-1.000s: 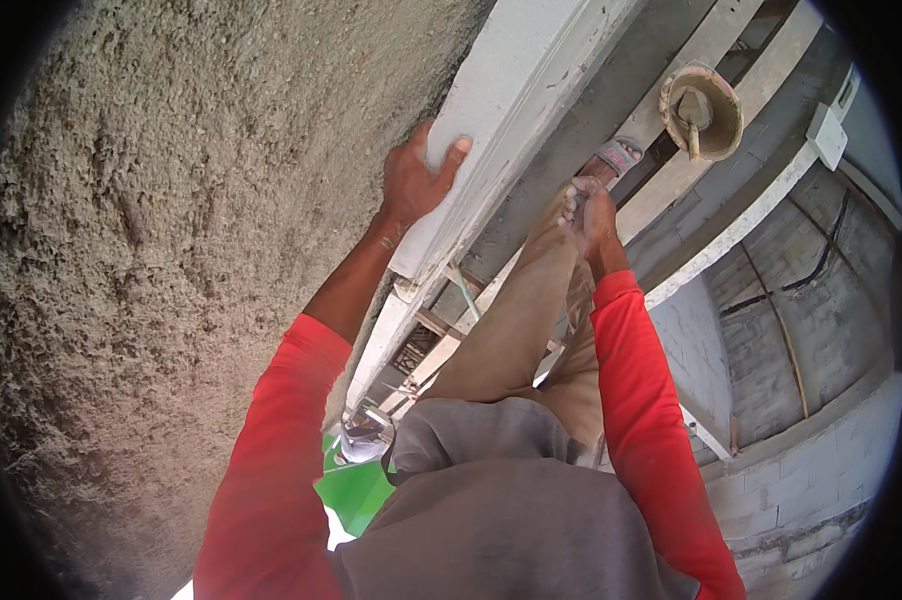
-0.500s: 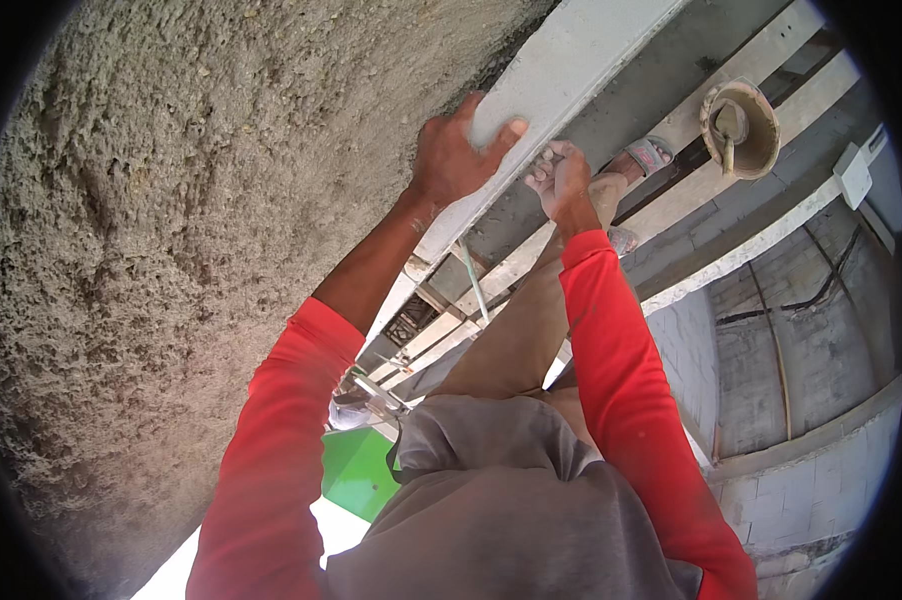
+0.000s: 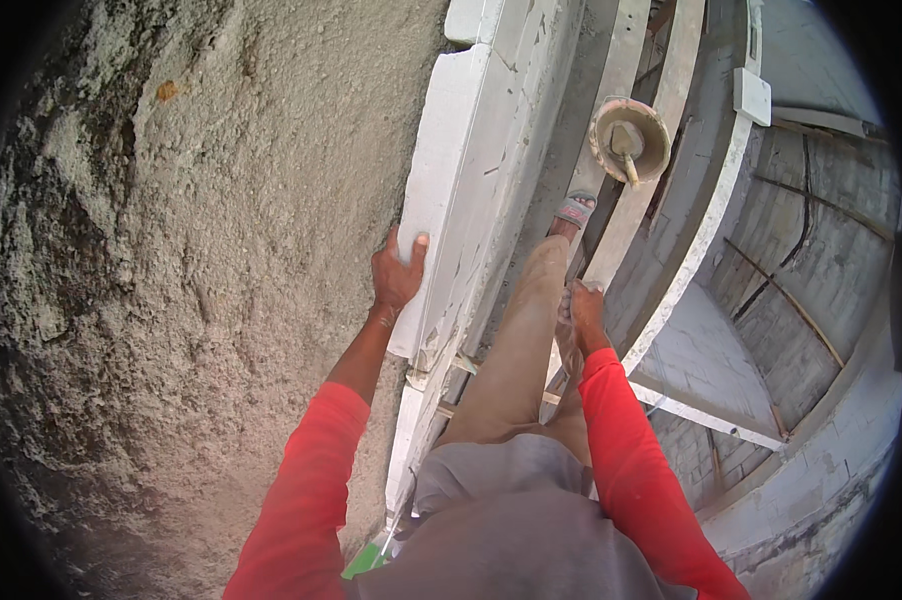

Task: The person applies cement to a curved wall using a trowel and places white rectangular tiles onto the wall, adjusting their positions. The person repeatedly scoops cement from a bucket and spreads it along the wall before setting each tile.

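My left hand (image 3: 398,275) grips the edge of a long white block (image 3: 446,150), its thumb lying on the pale face and its fingers going over the side beside the rough wall. Apart from the block, my right hand (image 3: 583,303) is closed above the planks near my leg; whatever its curled, dusty fingers hold, if anything, is hidden. Ahead of it a round bucket (image 3: 654,128) stands on the planks, with a trowel (image 3: 629,163) inside.
A coarse cement-coloured wall (image 3: 221,250) fills the left side. My sandalled foot (image 3: 574,210) rests on wooden planks (image 3: 621,235) with gaps between them. Beyond a pale curved ledge (image 3: 706,225) at right, a block-walled space lies lower down. Something green (image 3: 366,560) shows at the bottom.
The view has turned, so the white block now runs more upright and the bucket appears farther left. My left hand stays on the block. My right hand is farther from it, with its fingers closed.
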